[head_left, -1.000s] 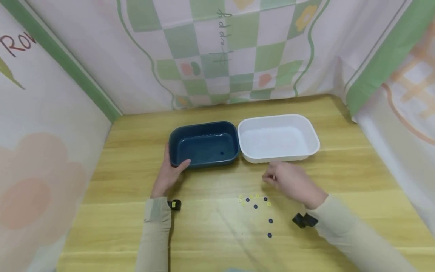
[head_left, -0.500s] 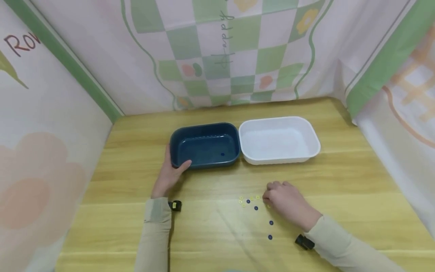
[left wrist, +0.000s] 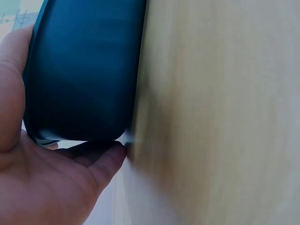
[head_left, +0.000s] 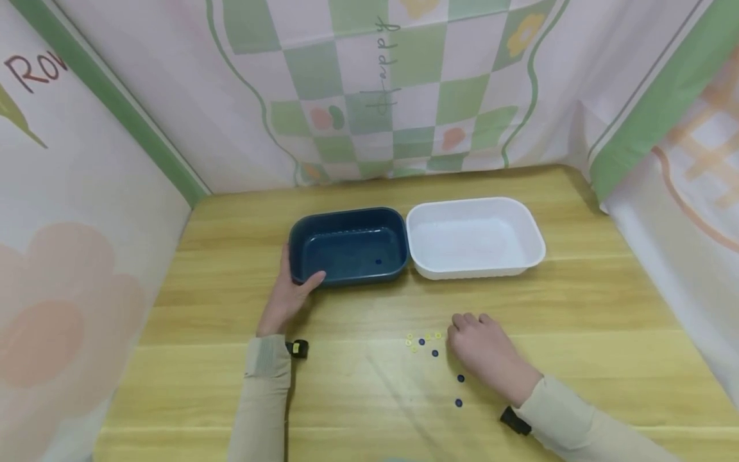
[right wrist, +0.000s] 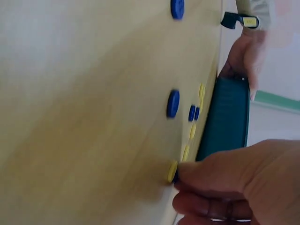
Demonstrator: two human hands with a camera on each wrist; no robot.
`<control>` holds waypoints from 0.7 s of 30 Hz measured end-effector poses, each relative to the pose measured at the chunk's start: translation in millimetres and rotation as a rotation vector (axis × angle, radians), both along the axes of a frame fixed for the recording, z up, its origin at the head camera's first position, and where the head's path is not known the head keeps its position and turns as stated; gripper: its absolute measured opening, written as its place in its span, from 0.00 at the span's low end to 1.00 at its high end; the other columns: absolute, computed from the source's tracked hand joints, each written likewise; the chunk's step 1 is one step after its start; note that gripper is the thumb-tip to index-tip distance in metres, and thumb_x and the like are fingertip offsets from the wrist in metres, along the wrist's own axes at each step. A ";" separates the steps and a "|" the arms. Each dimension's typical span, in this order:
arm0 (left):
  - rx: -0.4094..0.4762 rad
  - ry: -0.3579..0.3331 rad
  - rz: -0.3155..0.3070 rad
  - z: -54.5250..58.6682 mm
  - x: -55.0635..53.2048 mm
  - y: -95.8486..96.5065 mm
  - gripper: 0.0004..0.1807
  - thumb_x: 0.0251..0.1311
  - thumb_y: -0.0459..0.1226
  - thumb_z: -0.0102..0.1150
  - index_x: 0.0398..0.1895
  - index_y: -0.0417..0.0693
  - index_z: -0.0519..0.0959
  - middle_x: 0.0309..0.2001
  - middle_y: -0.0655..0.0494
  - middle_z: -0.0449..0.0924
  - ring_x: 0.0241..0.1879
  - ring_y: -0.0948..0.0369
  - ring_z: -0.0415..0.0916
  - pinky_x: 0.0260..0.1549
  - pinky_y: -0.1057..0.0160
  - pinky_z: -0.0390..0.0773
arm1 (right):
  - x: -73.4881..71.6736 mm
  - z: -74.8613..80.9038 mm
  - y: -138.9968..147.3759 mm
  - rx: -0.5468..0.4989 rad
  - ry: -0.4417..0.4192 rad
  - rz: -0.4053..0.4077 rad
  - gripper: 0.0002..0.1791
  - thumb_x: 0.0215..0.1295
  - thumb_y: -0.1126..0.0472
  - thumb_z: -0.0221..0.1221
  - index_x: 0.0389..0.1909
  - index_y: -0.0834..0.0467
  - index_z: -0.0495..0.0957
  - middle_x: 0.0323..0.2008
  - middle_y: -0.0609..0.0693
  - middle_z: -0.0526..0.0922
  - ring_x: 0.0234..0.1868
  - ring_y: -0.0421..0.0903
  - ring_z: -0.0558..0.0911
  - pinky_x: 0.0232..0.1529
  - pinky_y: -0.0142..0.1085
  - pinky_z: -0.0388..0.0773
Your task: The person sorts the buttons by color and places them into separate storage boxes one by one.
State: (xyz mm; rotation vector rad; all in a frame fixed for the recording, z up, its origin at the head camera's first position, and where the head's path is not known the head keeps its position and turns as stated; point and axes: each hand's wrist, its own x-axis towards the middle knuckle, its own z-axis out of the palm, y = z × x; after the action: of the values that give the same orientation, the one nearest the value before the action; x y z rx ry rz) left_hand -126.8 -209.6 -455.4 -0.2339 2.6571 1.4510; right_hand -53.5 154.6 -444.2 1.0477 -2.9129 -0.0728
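Observation:
My left hand [head_left: 284,296] grips the near left corner of a dark blue tray [head_left: 352,280], thumb over the rim and fingers along the outer side. Inside it lies one small dark blue button [head_left: 378,262]. My right hand [head_left: 482,350] is low at the table, right of the scattered buttons. In the right wrist view, its thumb and fingertips pinch at a blue button [right wrist: 176,176], mostly hidden, right beside a yellow button [right wrist: 172,171]. Several yellow buttons [head_left: 438,335] and blue buttons [head_left: 435,353] lie just left of this hand; two more blue ones lie nearer the front.
A white tray [head_left: 476,273] stands against the right end of the dark blue one. Both rest on the wooden table [head_left: 219,385]. Patterned cloth [head_left: 404,83] hangs behind the table and along both sides.
My right hand has come down from near the white tray's front edge to the buttons, covering a blue and a yellow one. My left hand has stayed on the dark blue tray.

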 end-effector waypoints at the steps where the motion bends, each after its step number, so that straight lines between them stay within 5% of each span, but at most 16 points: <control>1: 0.000 -0.002 0.000 -0.1 -0.3 0.0 0.55 0.56 0.58 0.59 0.71 0.75 0.24 0.75 0.56 0.32 0.71 0.50 0.41 0.66 0.45 0.47 | 0.9 -0.4 -0.5 0.008 0.011 0.009 0.08 0.43 0.71 0.68 0.28 0.63 0.81 0.26 0.53 0.75 0.25 0.46 0.72 0.24 0.36 0.71; 15: 0.007 0.005 0.008 -4.6 -3.5 -0.4 0.56 0.56 0.58 0.59 0.72 0.71 0.25 0.74 0.59 0.29 0.72 0.52 0.37 0.67 0.46 0.44 | -2.5 -4.0 3.0 0.007 0.003 0.019 0.10 0.46 0.70 0.67 0.32 0.66 0.80 0.28 0.55 0.77 0.28 0.48 0.75 0.27 0.39 0.74; 21: 0.018 0.002 0.012 -4.4 -3.3 -1.1 0.56 0.56 0.57 0.59 0.71 0.73 0.25 0.74 0.60 0.29 0.72 0.52 0.37 0.67 0.47 0.44 | -10.5 8.1 4.1 -0.126 -0.154 -0.061 0.03 0.54 0.67 0.63 0.30 0.60 0.80 0.25 0.46 0.74 0.25 0.40 0.71 0.24 0.32 0.72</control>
State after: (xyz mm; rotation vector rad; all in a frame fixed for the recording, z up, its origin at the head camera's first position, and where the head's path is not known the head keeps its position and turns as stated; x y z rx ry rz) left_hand -130.2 -210.7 -459.7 -0.2474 2.6473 1.4780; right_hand -64.0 158.6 -436.1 0.9861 -3.0381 0.1962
